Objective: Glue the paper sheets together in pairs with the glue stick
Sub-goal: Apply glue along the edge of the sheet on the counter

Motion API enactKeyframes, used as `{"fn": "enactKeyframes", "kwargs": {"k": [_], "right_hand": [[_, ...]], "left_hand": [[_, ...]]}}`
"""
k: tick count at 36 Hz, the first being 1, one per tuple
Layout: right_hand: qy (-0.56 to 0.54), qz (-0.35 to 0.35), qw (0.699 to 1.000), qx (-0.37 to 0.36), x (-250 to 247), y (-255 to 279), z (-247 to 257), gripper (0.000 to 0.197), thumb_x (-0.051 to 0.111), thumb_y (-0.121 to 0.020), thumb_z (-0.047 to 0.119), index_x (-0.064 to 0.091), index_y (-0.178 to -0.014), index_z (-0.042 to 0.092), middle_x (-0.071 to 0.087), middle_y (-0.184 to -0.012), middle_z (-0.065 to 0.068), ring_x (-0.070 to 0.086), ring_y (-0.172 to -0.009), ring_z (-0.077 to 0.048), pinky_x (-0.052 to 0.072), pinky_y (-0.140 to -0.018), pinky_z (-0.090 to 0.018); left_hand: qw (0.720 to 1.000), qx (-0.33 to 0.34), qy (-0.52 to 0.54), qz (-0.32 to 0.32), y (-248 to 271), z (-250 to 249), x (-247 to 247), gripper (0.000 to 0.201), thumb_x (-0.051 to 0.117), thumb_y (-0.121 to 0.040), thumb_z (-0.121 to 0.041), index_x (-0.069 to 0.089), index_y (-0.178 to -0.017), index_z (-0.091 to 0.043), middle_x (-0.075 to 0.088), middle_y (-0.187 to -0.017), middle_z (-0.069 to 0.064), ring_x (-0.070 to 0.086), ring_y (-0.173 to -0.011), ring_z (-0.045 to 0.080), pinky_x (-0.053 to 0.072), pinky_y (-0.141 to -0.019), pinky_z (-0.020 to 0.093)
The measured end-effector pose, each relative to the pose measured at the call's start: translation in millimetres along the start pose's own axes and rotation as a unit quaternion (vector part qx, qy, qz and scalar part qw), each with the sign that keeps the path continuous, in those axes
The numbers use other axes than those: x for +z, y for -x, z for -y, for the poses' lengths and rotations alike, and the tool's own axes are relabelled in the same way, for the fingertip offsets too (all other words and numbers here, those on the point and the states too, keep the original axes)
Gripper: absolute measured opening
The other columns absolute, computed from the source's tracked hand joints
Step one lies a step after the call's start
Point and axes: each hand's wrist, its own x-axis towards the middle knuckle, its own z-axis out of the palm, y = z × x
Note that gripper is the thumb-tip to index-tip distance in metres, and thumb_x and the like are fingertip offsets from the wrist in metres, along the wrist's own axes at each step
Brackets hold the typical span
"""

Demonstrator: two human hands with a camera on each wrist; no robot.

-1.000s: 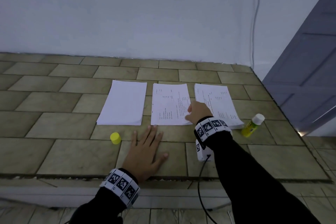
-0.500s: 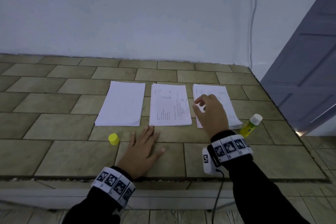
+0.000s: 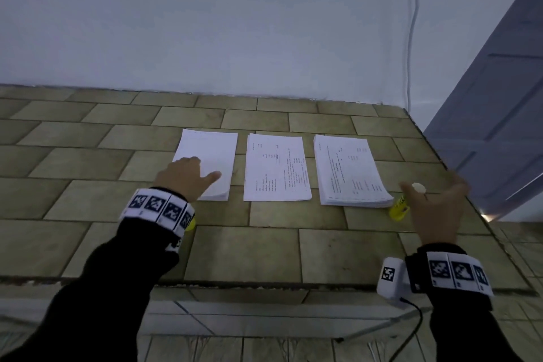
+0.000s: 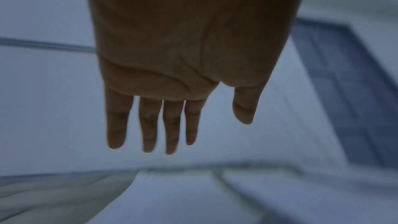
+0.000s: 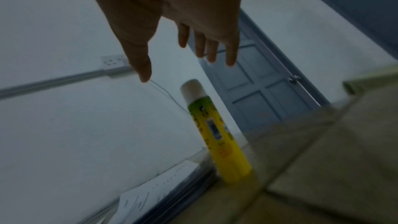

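Observation:
Three lots of paper lie in a row on the tiled counter: a blank stack [image 3: 216,156] on the left, a printed sheet [image 3: 276,167] in the middle, a printed stack [image 3: 348,170] on the right. My left hand [image 3: 188,173] hovers over the blank stack's near left corner, fingers straight [image 4: 170,130], holding nothing. The uncapped yellow glue stick [image 3: 400,206] [image 5: 217,134] stands just right of the printed stack. My right hand [image 3: 435,209] is spread open above it, thumb and fingers [image 5: 206,48] apart, not touching it.
The yellow cap [image 3: 191,222] lies on the counter, mostly hidden behind my left wrist band. The counter's right edge [image 3: 458,185] runs close past the glue stick, with a grey door [image 3: 499,97] beyond. A white wall backs the counter.
My left hand lifted off the counter and moved forward over the blank stack. My right hand left the printed sheets and swung right to above the glue stick.

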Motion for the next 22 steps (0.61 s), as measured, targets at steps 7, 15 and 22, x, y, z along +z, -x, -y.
{"fn": "enactKeyframes", "kwargs": {"k": [7, 15, 22], "right_hand": [[-0.011, 0.032, 0.997, 0.070, 7, 0, -31, 0.058, 0.074, -0.081, 0.015, 0.043, -0.129, 0.002, 0.057, -0.123, -0.012, 0.055, -0.107, -0.022, 0.045, -0.087, -0.037], [0.080, 0.049, 0.995, 0.037, 8, 0, -36, 0.035, 0.068, -0.086, 0.011, 0.054, -0.116, -0.003, 0.060, -0.114, -0.020, 0.055, -0.104, -0.032, 0.041, -0.086, -0.039], [0.098, 0.061, 0.993, 0.025, 5, 0, -36, 0.039, 0.069, -0.085, 0.008, 0.055, -0.120, -0.002, 0.062, -0.117, -0.020, 0.056, -0.108, -0.035, 0.041, -0.086, -0.038]], "left_hand": [[0.995, -0.013, -0.083, 0.057, -25, 3, 25, 0.079, 0.054, -0.083, -0.071, 0.044, -0.135, -0.013, 0.054, -0.131, 0.009, 0.056, -0.115, 0.027, 0.048, -0.092, 0.038], [0.996, -0.005, -0.089, 0.020, -20, 6, 26, 0.056, 0.053, -0.093, -0.056, 0.047, -0.137, -0.022, 0.056, -0.130, 0.006, 0.056, -0.113, 0.025, 0.045, -0.087, 0.034], [0.997, -0.008, 0.021, -0.072, -9, 9, 9, 0.053, 0.044, -0.098, -0.053, 0.048, -0.138, -0.019, 0.056, -0.132, 0.010, 0.056, -0.112, 0.030, 0.044, -0.089, 0.040]]}}
